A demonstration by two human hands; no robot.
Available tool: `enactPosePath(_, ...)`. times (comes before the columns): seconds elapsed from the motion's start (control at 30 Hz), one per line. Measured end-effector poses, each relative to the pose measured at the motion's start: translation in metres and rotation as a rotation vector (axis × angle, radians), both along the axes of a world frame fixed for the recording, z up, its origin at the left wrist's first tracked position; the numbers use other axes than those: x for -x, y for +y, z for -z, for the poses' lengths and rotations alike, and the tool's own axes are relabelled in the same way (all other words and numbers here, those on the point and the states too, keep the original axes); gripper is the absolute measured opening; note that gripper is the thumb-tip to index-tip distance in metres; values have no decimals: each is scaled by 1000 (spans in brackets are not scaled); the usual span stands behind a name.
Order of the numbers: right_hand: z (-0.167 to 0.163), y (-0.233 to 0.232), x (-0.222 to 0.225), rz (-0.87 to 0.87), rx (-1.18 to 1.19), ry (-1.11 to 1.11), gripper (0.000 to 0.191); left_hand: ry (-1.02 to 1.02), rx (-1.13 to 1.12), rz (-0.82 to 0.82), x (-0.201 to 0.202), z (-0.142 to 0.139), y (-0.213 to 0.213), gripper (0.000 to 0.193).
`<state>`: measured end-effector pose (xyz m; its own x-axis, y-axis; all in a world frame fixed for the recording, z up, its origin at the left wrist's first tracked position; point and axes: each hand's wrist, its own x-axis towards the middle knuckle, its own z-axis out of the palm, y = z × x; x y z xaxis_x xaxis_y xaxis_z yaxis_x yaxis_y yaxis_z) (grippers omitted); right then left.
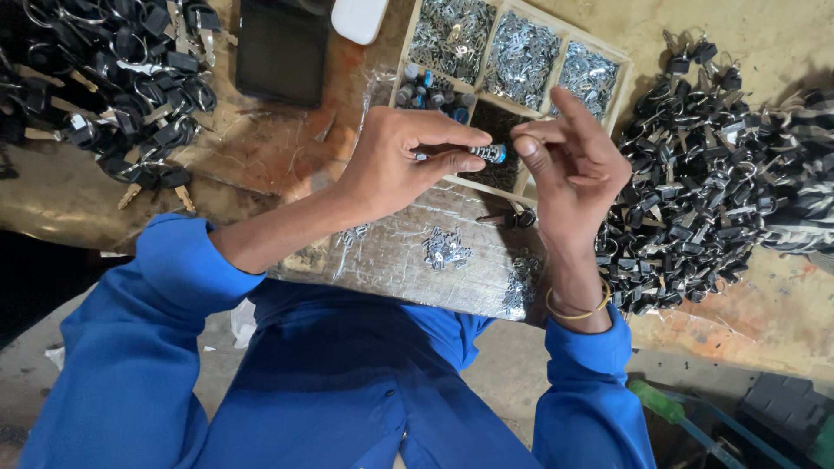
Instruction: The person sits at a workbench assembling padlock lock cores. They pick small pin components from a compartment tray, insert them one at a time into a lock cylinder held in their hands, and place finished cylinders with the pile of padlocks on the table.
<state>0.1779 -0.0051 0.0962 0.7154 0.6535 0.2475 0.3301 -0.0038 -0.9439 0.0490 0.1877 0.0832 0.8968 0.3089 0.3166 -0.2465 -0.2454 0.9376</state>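
Observation:
My left hand pinches a small metal lock cylinder with a blue end between thumb and fingers. My right hand touches the cylinder's right end with its fingertips, the other fingers raised. Both hands hover over a wooden board wrapped in clear plastic. A small heap of tiny metal bits lies on that board under my hands. A black key rests on the board below my right hand. Blue sleeves cover both my arms, and a thin yellow bangle circles my right wrist.
A wooden divided tray behind my hands holds small metal parts and several cylinders. Heaps of black-headed keys on rings lie at the right and upper left. A dark flat case and a white object sit at the back.

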Motion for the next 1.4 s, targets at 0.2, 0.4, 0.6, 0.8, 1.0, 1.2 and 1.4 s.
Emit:
enactPosePath(0.2,5,7,5,-145,-102,236,60,-10,107,-7,-1,2,-4,21)
enactPosePath(0.4,8,9,9,-105,-133,356,53,1,249,11,2,7,-8,19)
enactPosePath(0.6,12,11,11,-95,-158,409,51,-23,213,-20,3,5,-9,21)
enactPosePath(0.8,13,10,13,-72,-121,358,48,-40,191,-19,3,5,-9,19)
enactPosePath(1.0,10,10,13,-88,-143,432,44,-39,178,-23,2,5,-8,18)
enactPosePath(1.2,11,12,14,-62,-177,543,41,-34,181,-20,3,6,-8,17)
enactPosePath(1.4,2,11,14,-103,-11,330,37,-43,165,-23,3,8,-8,16)
